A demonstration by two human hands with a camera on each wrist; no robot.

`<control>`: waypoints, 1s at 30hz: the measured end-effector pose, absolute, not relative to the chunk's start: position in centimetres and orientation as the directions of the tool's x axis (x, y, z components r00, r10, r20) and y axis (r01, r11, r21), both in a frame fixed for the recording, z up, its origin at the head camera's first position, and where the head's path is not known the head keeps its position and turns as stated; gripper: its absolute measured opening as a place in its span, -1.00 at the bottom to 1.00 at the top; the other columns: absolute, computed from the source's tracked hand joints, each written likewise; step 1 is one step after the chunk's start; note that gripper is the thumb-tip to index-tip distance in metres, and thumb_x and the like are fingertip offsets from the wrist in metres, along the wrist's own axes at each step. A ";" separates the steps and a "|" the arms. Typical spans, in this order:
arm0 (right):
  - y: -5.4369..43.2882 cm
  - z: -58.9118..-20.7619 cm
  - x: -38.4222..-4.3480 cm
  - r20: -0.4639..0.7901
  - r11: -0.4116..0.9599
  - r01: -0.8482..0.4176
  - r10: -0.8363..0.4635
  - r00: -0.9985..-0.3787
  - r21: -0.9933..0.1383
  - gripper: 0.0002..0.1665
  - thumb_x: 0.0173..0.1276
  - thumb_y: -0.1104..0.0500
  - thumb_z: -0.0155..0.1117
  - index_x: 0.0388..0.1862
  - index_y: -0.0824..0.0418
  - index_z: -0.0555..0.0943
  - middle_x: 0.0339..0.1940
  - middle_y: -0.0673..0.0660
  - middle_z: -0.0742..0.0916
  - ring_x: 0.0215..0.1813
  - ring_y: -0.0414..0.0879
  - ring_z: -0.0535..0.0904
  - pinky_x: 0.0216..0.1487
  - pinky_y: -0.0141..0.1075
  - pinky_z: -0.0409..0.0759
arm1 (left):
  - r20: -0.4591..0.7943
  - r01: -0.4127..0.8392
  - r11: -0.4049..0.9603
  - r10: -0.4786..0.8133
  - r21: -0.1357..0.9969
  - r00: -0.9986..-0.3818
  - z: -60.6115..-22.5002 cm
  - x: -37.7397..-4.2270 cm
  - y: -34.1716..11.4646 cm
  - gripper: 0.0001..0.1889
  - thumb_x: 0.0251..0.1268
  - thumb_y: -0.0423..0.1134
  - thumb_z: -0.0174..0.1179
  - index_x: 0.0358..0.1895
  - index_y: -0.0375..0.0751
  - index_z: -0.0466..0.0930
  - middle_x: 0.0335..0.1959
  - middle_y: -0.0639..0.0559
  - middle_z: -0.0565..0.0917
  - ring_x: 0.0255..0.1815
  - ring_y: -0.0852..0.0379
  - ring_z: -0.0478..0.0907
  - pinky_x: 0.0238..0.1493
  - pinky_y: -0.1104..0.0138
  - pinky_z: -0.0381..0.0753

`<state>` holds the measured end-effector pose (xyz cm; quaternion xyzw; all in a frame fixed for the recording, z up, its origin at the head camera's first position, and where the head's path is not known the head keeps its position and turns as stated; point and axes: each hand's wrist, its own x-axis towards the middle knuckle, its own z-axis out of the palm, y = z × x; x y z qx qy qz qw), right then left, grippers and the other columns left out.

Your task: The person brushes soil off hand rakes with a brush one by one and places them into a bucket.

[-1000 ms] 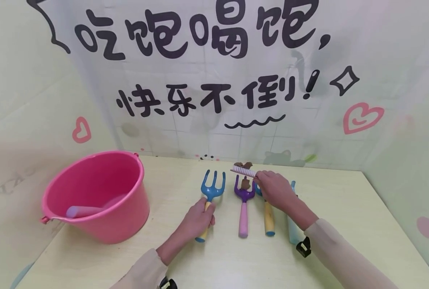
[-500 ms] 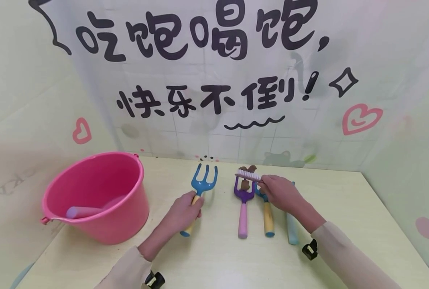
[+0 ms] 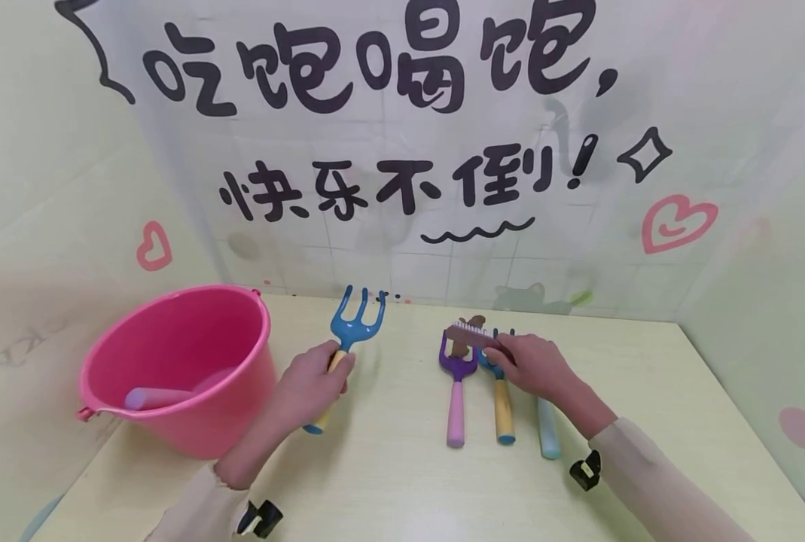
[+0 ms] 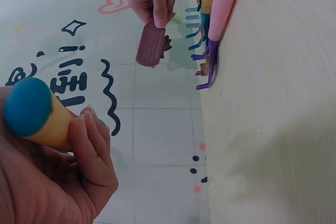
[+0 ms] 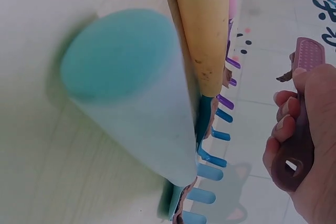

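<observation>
My left hand (image 3: 314, 385) grips the yellow handle of a blue three-pronged garden hand fork (image 3: 358, 330), raised with its tines pointing away. The blue butt of that handle (image 4: 29, 107) fills the near side of the left wrist view. In my right hand (image 3: 534, 366) is a brush (image 3: 470, 333) with a brownish-pink back and white bristles, held over the tines of a purple hand fork (image 3: 456, 414). Brown scraps (image 3: 459, 349) show at those tines and behind the brush. Beside it lie a second blue fork with a yellow handle (image 3: 504, 412) and a pale blue-handled tool (image 3: 547, 430), partly covered by my right hand.
A pink bucket (image 3: 205, 433) stands at the left of the pale table (image 3: 402, 489), just beyond my left forearm. Inside lies a tool with a lilac handle (image 3: 157, 397). A printed wall sheet (image 3: 402, 256) rises along the table's back edge.
My left hand has carried the blue fork left and up, toward the bucket. The brush has shifted slightly right and lower, with its back now turned more into view.
</observation>
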<state>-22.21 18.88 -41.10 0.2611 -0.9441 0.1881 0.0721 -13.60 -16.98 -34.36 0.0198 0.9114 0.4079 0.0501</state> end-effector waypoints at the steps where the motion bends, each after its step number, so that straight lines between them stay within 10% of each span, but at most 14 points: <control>1: 18.9 -41.2 -22.2 0.232 0.793 -0.519 -0.465 -0.854 -0.321 -0.68 0.51 0.02 0.28 -0.45 0.06 0.47 -0.66 -0.11 0.45 -0.61 -0.19 0.32 -0.59 -0.28 0.31 | -0.074 -0.002 0.671 0.078 0.741 -0.994 -34.1 -13.5 -17.2 -0.75 0.58 -0.09 0.09 -0.15 -0.24 0.47 -0.47 -0.03 0.57 -0.48 0.02 0.48 -0.42 0.26 0.46; 21: 19.1 -41.4 -21.8 0.248 0.780 -0.524 -0.463 -0.851 -0.342 -0.71 0.51 0.06 0.29 -0.42 0.08 0.48 -0.65 -0.10 0.44 -0.61 -0.19 0.32 -0.58 -0.30 0.31 | -0.025 0.037 0.732 0.073 0.680 -0.997 -27.0 -11.1 -22.5 -0.65 0.48 -0.04 0.22 -0.03 -0.28 0.45 -0.42 -0.08 0.61 -0.50 0.00 0.57 -0.42 0.25 0.59; 30: 19.0 -41.3 -21.8 0.255 0.767 -0.541 -0.478 -0.841 -0.347 -0.69 0.51 0.08 0.29 -0.44 0.08 0.46 -0.67 -0.11 0.42 -0.62 -0.21 0.29 -0.58 -0.31 0.28 | 0.027 0.096 0.806 0.099 0.584 -0.995 -25.8 -10.4 -25.7 -0.60 0.55 0.10 0.06 -0.31 -0.18 0.46 -0.62 0.01 0.49 -0.68 0.09 0.35 -0.56 0.26 0.37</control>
